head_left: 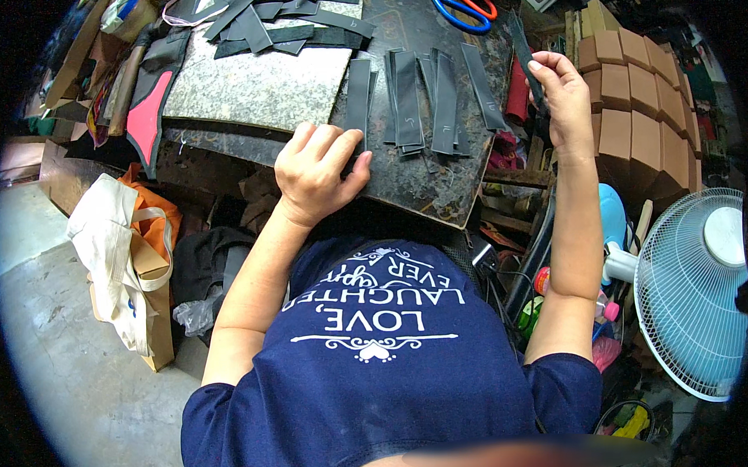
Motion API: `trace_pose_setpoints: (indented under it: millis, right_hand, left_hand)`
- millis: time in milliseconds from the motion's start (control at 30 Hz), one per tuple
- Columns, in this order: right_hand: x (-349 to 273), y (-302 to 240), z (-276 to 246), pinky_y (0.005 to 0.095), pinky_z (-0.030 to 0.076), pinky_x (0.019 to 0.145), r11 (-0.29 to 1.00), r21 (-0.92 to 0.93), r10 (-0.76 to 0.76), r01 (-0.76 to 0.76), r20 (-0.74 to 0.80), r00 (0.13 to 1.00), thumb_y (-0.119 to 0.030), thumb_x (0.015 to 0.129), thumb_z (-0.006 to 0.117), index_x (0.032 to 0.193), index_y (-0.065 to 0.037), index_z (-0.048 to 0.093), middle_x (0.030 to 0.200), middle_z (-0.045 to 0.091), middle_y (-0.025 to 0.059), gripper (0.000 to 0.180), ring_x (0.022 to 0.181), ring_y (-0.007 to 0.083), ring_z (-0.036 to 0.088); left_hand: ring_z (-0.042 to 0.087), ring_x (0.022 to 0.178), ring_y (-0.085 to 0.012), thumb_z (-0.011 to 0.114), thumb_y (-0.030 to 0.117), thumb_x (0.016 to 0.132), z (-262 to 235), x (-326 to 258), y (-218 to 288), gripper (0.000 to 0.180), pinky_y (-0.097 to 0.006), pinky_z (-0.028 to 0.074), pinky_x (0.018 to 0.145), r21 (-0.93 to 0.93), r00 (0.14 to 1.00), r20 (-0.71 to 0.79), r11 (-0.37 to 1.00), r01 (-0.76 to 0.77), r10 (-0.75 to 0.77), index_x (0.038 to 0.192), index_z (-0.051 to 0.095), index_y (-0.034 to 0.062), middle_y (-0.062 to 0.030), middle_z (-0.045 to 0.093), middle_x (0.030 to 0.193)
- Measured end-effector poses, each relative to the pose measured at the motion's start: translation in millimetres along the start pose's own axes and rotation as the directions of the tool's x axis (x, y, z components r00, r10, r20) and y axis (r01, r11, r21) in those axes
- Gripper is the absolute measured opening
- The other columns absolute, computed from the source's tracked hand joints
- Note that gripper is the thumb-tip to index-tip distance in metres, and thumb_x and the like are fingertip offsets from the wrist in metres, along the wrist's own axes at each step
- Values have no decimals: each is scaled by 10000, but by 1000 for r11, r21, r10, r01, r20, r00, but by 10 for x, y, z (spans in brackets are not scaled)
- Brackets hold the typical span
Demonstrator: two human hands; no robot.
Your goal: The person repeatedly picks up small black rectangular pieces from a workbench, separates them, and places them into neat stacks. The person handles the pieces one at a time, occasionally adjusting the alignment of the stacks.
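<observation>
Two hands sorting dark strips at a cluttered workbench.

The right hand is raised at the bench's right edge, fingers pinched shut on one dark strip, whose long axis runs up and slightly left from the fingers, its free end pointing away from the person. The left hand lies palm down on the dark workbench, fingers loosely curled, fingertips pressing the near end of a grey strip that lies lengthwise away from the person. Just right of it, a row of strips lies in the same direction. A stack of brown boxes stands at the right, scissors with red and blue handles at the far edge, and a cream tote bag with paper bags on the floor to the left.
</observation>
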State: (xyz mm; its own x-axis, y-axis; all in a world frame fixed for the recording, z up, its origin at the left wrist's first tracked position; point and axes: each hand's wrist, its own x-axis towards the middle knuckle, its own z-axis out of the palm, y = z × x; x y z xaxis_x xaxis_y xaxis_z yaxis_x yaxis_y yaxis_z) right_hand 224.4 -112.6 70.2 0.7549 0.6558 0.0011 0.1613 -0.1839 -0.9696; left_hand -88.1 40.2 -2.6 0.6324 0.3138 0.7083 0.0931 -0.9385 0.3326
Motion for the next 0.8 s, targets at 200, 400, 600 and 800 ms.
trace_pose_setpoints:
  millis: [200,400,600,800]
  right_hand:
    - [-201,175,258,345,512,689,714,-686,-50,136,143,988,-315,842,749,1016,-98,688,805,664,83,285,718,203,644]
    - [-334,146,368,431,535,780,552,-792,-151,263,215,965,-333,827,756,1051,-100,641,1000,678,122,343,910,325,677]
    - [-358,18,428,427,541,769,502,-822,-162,269,216,963,-379,826,762,1043,-122,651,994,661,100,355,911,311,680]
    - [-430,-106,564,422,525,689,528,-771,-226,357,278,934,-455,903,683,858,-108,716,845,664,83,351,790,305,679]
  left_hand:
    - [576,706,-243,776,172,727,1,-3,-3,238,-335,492,643,-5,1000,1,1000,3,-3,927,699,69,-54,614,797]
    - [569,698,-247,777,173,722,0,-9,0,235,-338,486,638,-15,1000,1,1000,10,-10,920,698,75,-51,608,791]
    - [565,696,-251,773,181,725,5,-8,-8,225,-337,483,634,-17,1000,-6,1000,7,-7,913,698,83,-48,604,787]
    - [604,741,-264,767,135,736,-30,-31,21,226,-354,499,680,-20,997,54,998,53,-52,944,711,68,-72,656,843]
